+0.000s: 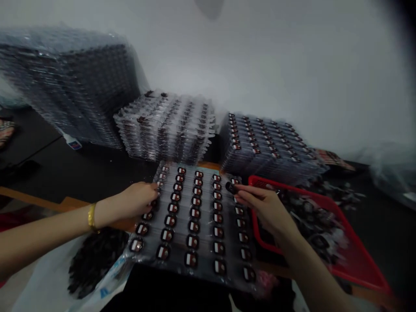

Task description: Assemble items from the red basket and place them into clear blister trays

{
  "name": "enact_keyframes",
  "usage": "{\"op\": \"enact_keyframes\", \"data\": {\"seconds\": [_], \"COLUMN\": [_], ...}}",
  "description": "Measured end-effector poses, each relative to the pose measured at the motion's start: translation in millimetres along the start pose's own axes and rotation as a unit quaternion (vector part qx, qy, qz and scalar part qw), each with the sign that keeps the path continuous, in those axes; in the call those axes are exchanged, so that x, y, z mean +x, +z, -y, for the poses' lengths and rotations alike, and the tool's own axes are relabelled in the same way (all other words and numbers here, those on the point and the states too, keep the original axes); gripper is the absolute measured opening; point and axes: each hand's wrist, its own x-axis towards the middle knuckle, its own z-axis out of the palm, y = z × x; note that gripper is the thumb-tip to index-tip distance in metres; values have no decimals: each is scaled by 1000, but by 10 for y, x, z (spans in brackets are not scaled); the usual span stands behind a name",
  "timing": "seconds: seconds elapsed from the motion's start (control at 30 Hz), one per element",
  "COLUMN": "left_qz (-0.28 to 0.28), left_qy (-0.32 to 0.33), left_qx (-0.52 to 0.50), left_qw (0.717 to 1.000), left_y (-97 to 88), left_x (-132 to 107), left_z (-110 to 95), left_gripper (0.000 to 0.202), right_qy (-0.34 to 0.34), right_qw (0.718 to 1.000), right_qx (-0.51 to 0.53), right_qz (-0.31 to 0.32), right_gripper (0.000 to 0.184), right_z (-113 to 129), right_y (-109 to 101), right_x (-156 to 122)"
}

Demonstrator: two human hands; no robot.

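A clear plastic tray (204,225) lies in front of me, with rows of small dark pieces (194,226), each with a white and reddish-brown face. My right hand (263,203) pinches a small black rounded piece (231,187) over the tray's far right corner. At the tray's left side, my left hand (138,198) is closed, its fingertips on or beside the leftmost column. Whether those fingers hold a piece or just the tray cannot be made out. A yellow bracelet (92,217) circles my left wrist.
A red basket (364,260) of loose dark and clear parts stands at the right. Behind are stacks of trays: a filled one (269,143), a middle one (165,130) and a tall wrapped one (71,82). A bag of black parts (97,260) sits lower left.
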Motion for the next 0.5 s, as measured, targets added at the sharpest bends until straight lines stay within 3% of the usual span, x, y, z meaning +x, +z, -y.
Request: {"op": "enact_keyframes", "data": {"seconds": [0.1, 0.27, 0.4, 0.5], "left_qz": [14, 7, -5, -67], "left_qy": [1, 1, -48, -2], "left_qx": [47, 15, -40, -122], "left_qw": [999, 1000, 998, 990], "left_y": [-26, -113, -318, -548], "left_x": [14, 0, 22, 90], "left_z": [-52, -24, -2, -111], "left_gripper": [13, 14, 18, 19], "right_qy": [-10, -47, -79, -88], "right_qw": [1000, 995, 990, 991], "right_qx": [12, 79, 110, 101], "right_qz": [3, -41, -34, -9], "right_gripper": [38, 34, 32, 28], "right_z": [-22, 24, 111, 209], "right_y": [4, 7, 124, 329], "right_x": [-17, -12, -30, -92]}}
